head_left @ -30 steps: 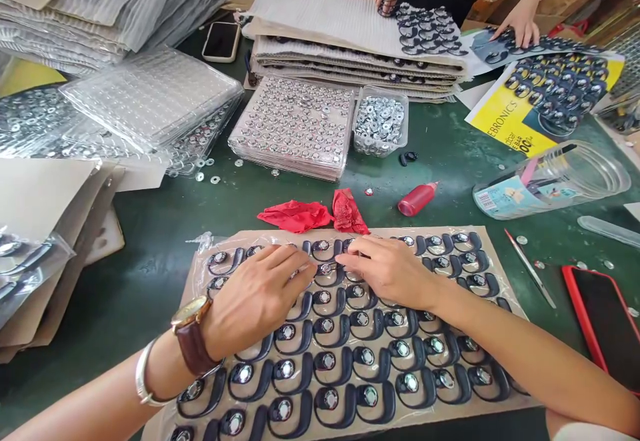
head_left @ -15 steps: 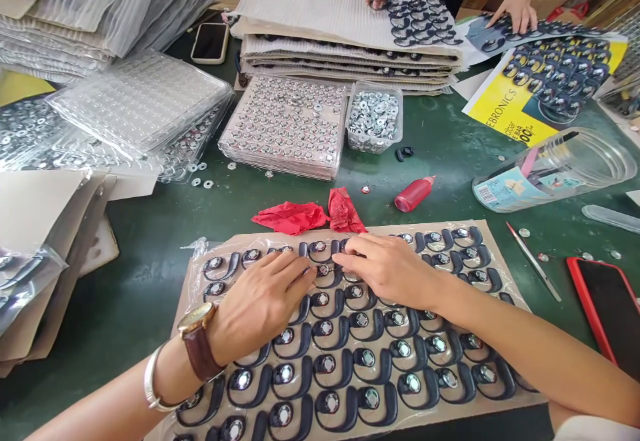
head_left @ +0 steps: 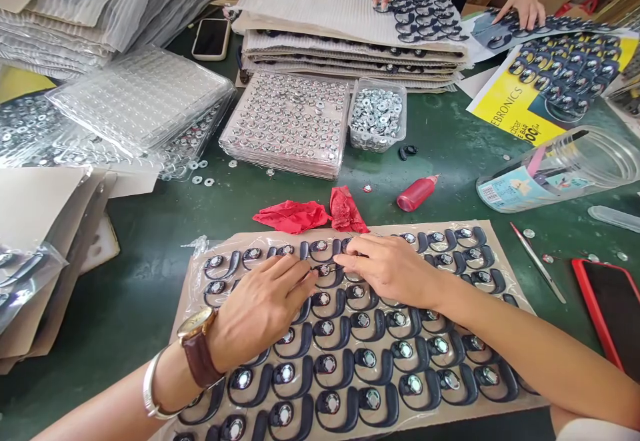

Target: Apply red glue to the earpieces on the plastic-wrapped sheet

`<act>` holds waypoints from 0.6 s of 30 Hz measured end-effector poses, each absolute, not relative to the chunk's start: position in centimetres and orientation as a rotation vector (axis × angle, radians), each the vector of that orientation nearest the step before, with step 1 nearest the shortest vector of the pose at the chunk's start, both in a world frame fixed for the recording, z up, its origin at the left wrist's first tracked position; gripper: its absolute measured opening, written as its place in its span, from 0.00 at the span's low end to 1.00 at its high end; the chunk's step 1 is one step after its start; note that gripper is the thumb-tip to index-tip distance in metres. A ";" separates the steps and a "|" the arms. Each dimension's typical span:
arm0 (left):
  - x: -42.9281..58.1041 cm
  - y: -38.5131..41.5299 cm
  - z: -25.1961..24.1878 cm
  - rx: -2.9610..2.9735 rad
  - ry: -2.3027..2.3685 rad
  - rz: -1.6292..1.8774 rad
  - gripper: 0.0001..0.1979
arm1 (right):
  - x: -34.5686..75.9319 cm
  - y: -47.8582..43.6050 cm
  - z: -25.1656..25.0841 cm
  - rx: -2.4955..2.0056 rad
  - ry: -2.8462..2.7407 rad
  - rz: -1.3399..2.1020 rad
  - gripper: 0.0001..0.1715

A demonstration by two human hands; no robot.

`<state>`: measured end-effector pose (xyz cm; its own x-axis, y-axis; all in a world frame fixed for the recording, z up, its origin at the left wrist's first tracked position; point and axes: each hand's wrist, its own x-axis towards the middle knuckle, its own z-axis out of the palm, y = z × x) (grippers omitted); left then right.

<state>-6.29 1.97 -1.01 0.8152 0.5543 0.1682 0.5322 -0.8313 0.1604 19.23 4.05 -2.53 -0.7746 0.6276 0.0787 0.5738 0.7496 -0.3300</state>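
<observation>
A cardboard sheet [head_left: 493,388] covered with clear film bears rows of black ear-hook earphone shells, each with a round silver speaker disc. My left hand [head_left: 267,298], with a watch and bangle on its wrist, pinches the left side of one ear-hook earphone [head_left: 326,281] in an upper row. From the right, my right hand [head_left: 387,268] has its fingers closed at that same piece's upper edge. The disc shows between the two sets of fingertips. Whether anything smaller is pinched there is hidden.
Beyond the sheet lie red cloths [head_left: 293,216], a red squeeze bottle [head_left: 417,192], a disc tray stack [head_left: 285,124] and a tub of washers [head_left: 377,116]. To the right are a clear jar [head_left: 555,171], tweezers [head_left: 537,262] and a red-cased phone [head_left: 607,311]. Another person's hands [head_left: 525,8] work at the back.
My hands stay at the same earphone with almost no movement. The view has shifted slightly, and the other person's left-side hand has moved a little to the right.
</observation>
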 end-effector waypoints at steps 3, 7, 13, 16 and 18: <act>-6.3 1.9 -0.9 2.900 0.873 0.319 0.11 | 19.2 4.2 -2.7 -0.940 -2.754 0.445 0.14; -6.1 1.9 -0.7 2.902 0.890 0.319 0.11 | 19.2 4.2 -2.9 -0.955 -2.732 0.483 0.14; -6.1 2.0 -0.5 2.880 0.890 0.352 0.10 | 19.2 4.1 -2.0 -0.953 -2.896 0.315 0.19; -6.0 2.1 -0.6 2.832 0.918 0.387 0.11 | 19.0 4.1 -1.8 -0.939 -2.909 0.248 0.18; -5.7 2.3 -0.7 2.808 0.942 0.361 0.12 | 18.7 4.0 -1.8 -0.934 -2.903 0.225 0.17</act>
<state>-5.65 2.25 -0.69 0.7727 0.6096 0.1770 0.5715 -0.7895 0.2237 18.74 4.00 -1.80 -0.8101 0.5852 0.0346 0.5729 0.8028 -0.1651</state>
